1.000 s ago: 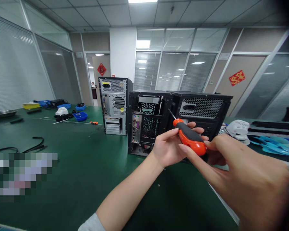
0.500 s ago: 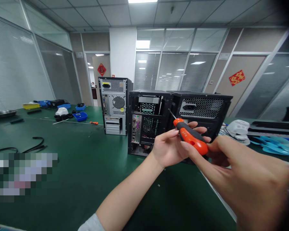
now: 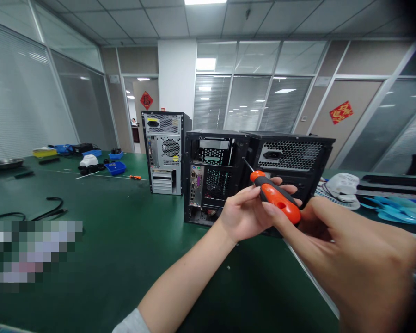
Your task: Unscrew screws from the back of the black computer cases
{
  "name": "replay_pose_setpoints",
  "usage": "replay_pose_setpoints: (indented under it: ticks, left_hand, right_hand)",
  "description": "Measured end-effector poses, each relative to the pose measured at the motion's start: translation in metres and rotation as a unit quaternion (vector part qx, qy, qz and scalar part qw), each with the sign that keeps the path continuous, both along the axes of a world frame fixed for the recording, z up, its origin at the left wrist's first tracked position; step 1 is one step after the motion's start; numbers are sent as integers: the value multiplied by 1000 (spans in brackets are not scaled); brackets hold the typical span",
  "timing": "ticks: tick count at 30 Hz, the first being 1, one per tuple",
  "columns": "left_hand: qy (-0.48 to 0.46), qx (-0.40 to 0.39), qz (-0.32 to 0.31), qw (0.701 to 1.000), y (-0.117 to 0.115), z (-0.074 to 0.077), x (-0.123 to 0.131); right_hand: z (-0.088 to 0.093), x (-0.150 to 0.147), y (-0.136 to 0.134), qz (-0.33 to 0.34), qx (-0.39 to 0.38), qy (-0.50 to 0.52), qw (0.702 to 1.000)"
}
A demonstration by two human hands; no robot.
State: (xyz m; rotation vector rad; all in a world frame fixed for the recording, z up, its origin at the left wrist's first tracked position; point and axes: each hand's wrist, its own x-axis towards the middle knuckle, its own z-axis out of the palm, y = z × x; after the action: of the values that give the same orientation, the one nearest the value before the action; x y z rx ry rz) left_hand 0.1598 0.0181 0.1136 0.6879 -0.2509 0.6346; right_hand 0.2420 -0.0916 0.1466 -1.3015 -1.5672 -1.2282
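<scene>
At the green bench [image 3: 125,240], behind the open-backed black computer case [image 3: 211,175]. I held the screwdriver [image 3: 275,202] in both hands, tip against the case's rear edge. My left hand [image 3: 244,215] pinched the orange handle near its neck. My right hand [image 3: 350,259] had fingers curled round the butt. My judgement: driving was under way, not finished. The screw was too small to see.

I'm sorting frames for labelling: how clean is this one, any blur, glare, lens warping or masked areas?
Head view: even overhead light, blown out only at the ceiling light panel; orange-and-black screwdriver and left hand sharp, right hand near the lens soft; wide-angle bending at the edges, dark top-right corner, a pixelated block lower left.
</scene>
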Motion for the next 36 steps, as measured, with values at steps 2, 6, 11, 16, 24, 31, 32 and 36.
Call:
replay_pose_setpoints:
  ticks: [2, 6, 11, 16, 24, 31, 32, 36]
  left_hand:
    - [-12, -1, -9, 1000, 0, 0, 0]
    - [-16, 4, -11, 1000, 0, 1, 0]
    - [-17, 2, -16, 1000, 0, 1, 0]
    - [-21, 1, -22, 1000, -2, 1, 1]
    - [-24, -15, -20, 999, -5, 3, 2]
    - [-6, -26, -1, 1000, -8, 3, 3]
    - [-5, -24, -2, 1000, -9, 3, 3]
    - [3, -25, 0, 1000, -9, 5, 2]
  right_hand:
    - [0, 0, 0, 4, 2, 1, 1000]
    - [1, 0, 0, 4, -1, 5, 1000]
    - [1, 0, 0, 2, -3, -4, 1000]
    - [3, 1, 0, 6, -10, -21, 1000]
    - [4, 1, 0, 5, -12, -36, 999]
    - [4, 7, -2, -37, -18, -55, 998]
    - [5, 7, -2, -42, -19, -55, 997]
    - [5, 6, -1, -43, -28, -41, 998]
